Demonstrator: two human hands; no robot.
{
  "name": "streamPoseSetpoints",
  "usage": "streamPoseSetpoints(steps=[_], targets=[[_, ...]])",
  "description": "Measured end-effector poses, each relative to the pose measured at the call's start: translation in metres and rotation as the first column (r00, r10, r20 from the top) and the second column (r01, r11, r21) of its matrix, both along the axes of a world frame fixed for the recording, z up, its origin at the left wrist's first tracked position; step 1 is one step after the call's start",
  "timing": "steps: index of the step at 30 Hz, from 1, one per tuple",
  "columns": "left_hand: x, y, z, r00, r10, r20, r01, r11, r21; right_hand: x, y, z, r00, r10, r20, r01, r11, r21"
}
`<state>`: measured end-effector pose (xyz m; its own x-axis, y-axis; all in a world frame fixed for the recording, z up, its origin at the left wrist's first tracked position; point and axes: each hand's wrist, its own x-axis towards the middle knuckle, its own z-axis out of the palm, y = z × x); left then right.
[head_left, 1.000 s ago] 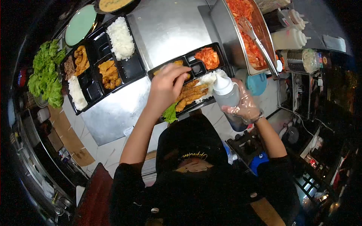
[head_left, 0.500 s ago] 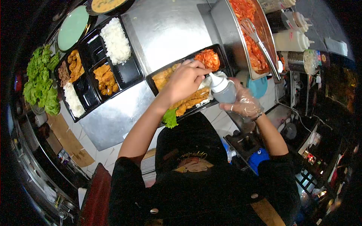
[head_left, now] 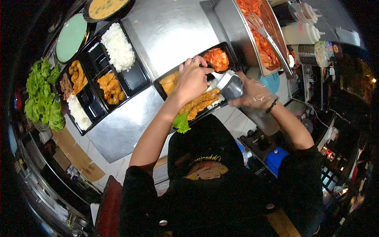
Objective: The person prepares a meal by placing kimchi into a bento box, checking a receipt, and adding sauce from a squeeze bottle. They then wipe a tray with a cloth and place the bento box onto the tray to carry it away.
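My right hand (head_left: 254, 94), in a clear plastic glove, is wrapped round a squeeze bottle (head_left: 232, 86) with a white top and dark contents. The bottle tilts with its nozzle toward my left hand (head_left: 193, 81). That bare hand is over the middle of a black food tray (head_left: 161, 91), its fingers curled near the nozzle; what they hold is hidden. Kimchi (head_left: 216, 59) fills the tray's far right compartment. Fried pieces (head_left: 200, 103) lie over white rice at the near side, with a lettuce leaf (head_left: 181, 123) at the corner.
Two black trays with rice (head_left: 118, 47) and fried food stand left, beside lettuce (head_left: 44, 94) and a green plate (head_left: 71, 38). A bowl of yellow food (head_left: 106, 8) is at the top. Right are a metal kimchi container (head_left: 233, 35) with tongs (head_left: 272, 44) and white bottles (head_left: 302, 33).
The bottle in my right hand has tilted further, its base hidden more by the glove. My left hand has shifted slightly, still curled over the tray. The view has moved a little.
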<state>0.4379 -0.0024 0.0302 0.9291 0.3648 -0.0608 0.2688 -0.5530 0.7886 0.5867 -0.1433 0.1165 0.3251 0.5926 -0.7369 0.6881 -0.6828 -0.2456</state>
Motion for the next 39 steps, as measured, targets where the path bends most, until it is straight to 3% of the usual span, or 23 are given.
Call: streamPoseSetpoints(steps=[6,10,12,17,25,28,30,33,35,39], targets=[[-0.002,0.001,-0.002,1.0,-0.008,0.01,0.008,0.999,0.044,0.0,0.014,0.008,0.994,0.106,0.026,-0.103,0.989,-0.106],[-0.001,0.001,-0.004,0.999,-0.026,-0.025,0.028,0.996,0.085,0.005,0.017,0.004,0.994,0.111,-0.005,-0.111,0.991,-0.077],[-0.002,0.003,-0.003,0.999,-0.029,-0.023,0.031,0.994,0.103,0.006,0.021,0.004,0.988,0.148,0.041,-0.14,0.977,-0.161],[-0.006,0.015,0.002,0.994,0.099,0.055,-0.102,0.994,0.049,0.008,0.024,0.003,0.987,0.163,0.005,-0.161,0.976,-0.149],[-0.012,0.023,0.003,0.993,0.121,0.008,-0.121,0.991,0.057,0.004,0.029,0.009,0.986,0.161,0.042,-0.148,0.964,-0.22],[-0.014,0.023,0.004,0.992,0.127,0.023,-0.128,0.991,0.049,0.003,0.022,0.008,0.99,0.136,0.041,-0.126,0.976,-0.177],[-0.014,0.023,0.004,0.991,0.13,0.037,-0.132,0.99,0.052,0.006,0.009,-0.001,0.993,0.121,0.001,-0.121,0.992,-0.025],[-0.013,0.02,0.007,0.988,0.146,0.057,-0.148,0.988,0.038,0.002,-0.003,-0.003,0.996,0.082,0.023,-0.082,0.997,-0.004],[-0.01,0.014,0.005,0.996,0.086,0.004,-0.086,0.996,0.014,0.002,-0.015,-0.011,0.999,0.05,0.005,-0.051,0.993,0.107],[-0.005,0.001,0.002,0.999,0.011,0.042,-0.011,1.0,-0.002,0.0,-0.018,-0.007,0.998,0.043,-0.044,-0.038,0.992,0.12]])
